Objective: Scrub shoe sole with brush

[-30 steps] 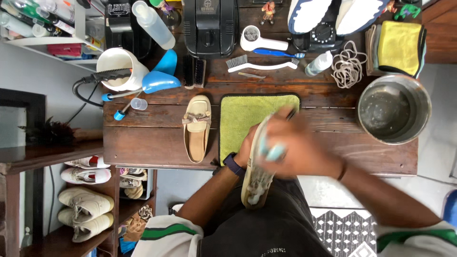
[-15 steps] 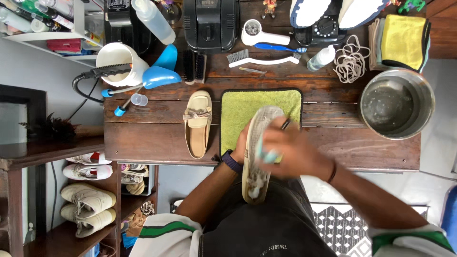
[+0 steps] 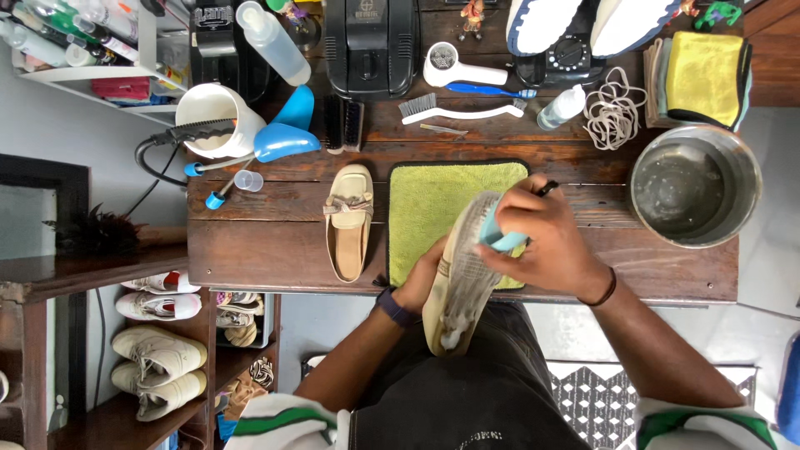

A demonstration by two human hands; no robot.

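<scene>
Shoe (image 3: 460,275) sole-up, pale and soapy, left hand (image 3: 421,279) fingers cupping it, right hand (image 3: 542,237) fingers around blue brush (image 3: 502,237).

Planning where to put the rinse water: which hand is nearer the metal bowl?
Right. The right hand, scrubbing the shoe sole with a blue brush, is just left of the metal bowl; the left hand is farther left.

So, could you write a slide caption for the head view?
Left hand holds a beige shoe sole-up while right hand presses a blue brush on it.

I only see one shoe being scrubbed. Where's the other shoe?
In the head view, the other beige shoe lies on the wooden table, just left of the green cloth.
</scene>
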